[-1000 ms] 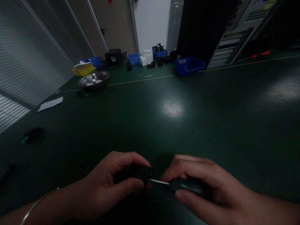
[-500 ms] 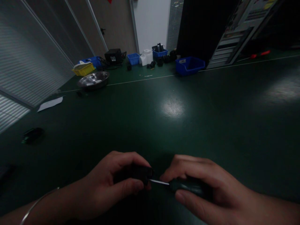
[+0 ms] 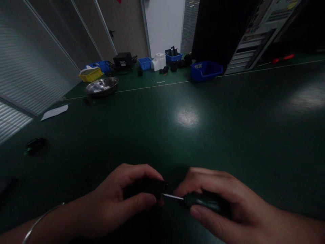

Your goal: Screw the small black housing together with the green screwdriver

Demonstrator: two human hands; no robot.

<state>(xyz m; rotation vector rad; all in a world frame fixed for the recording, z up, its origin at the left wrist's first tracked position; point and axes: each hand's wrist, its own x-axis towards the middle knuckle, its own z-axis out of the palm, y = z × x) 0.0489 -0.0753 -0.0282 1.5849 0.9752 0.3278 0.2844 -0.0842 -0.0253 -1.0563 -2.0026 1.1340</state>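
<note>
Left hand [image 3: 114, 200] around black part [image 3: 155, 187], dark-handled tool [image 3: 204, 201] inside right hand [image 3: 233, 200]

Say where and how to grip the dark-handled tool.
Probably best by the thick dark handle, coming from the right, fingers over the top and thumb on the near side, as the right hand holds it. The tool lies crosswise; its thin metal shaft points left to the black part in the left hand, leaving little room there.
</note>
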